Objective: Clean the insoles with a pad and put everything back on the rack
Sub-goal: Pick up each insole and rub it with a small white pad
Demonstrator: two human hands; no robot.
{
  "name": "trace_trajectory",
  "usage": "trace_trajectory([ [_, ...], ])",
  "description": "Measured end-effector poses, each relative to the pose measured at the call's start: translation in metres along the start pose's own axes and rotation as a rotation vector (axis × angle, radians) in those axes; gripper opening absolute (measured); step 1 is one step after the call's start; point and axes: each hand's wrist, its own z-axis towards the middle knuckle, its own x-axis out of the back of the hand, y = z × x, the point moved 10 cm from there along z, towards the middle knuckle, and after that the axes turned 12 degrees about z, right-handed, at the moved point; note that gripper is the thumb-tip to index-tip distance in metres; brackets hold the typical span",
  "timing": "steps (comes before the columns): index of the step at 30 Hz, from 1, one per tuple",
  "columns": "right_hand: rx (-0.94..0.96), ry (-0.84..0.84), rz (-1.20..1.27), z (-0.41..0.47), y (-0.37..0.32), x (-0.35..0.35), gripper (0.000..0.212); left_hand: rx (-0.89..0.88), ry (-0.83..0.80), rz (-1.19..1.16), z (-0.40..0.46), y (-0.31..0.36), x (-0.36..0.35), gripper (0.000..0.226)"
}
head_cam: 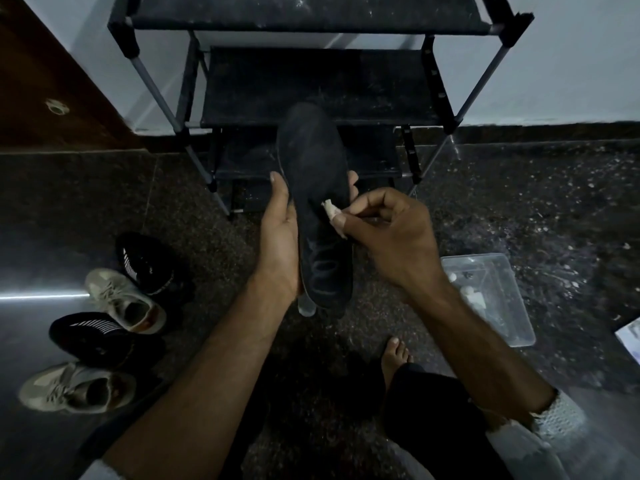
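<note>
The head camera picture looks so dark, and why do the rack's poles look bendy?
Head view: the room is dim, so the black insole nearly melts into the dark rack; the white pad in the right hand stands out. Head view: the wide-angle lens bows the rack's poles outward. Head view: a bright streak of glare crosses the floor at left, and the edges look soft.

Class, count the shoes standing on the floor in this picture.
4, all left of the person: black shoe, beige sneaker, second black shoe, second beige sneaker nearest. Others may lie out of view.
</note>
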Motion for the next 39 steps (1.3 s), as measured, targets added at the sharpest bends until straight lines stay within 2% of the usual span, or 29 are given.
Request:
trace_trajectory([
  [5, 0.047, 0.009, -0.109, 0.000, -0.001, 0.001, 0.013, 0.069, -0.001, -0.007, -0.001, -0.013, -0.001, 0.077],
  [13, 0.225, -0.077, -0.616, -0.014, -0.023, -0.015, 0.008, 0.055, 0.058, -0.047, -0.002, 0.001, 0.002, 0.074],
  [18, 0.141, -0.236, -0.415, -0.022, -0.021, -0.041, 0.013, 0.048, 0.077, -0.018, -0.006, 0.006, 0.005, 0.076],
  [20, 0.124, -0.191, -0.381, -0.018, -0.022, -0.034, 0.015, 0.073, 0.054, 0.003, -0.007, 0.004, 0.002, 0.077],
  [23, 0.165, -0.070, -0.467, -0.013, -0.026, -0.018, 0.014, 0.087, 0.030, -0.004, -0.007, 0.002, -0.001, 0.078],
  [25, 0.166, -0.094, -0.461, -0.016, -0.024, -0.023, 0.014, 0.088, 0.043, 0.001, -0.008, 0.002, -0.001, 0.079],
  [29, 0.159, -0.248, -0.378, -0.029, -0.023, -0.053, 0.015, 0.005, 0.113, 0.006, -0.008, 0.011, 0.008, 0.075],
  [36, 0.244, -0.082, -0.495, -0.019, -0.030, -0.026, 0.012, 0.109, 0.013, -0.010, -0.009, -0.004, -0.007, 0.080],
  [39, 0.205, -0.212, -0.429, -0.027, -0.028, -0.043, 0.012, 0.053, 0.076, 0.024, -0.006, 0.004, 0.001, 0.077],
])
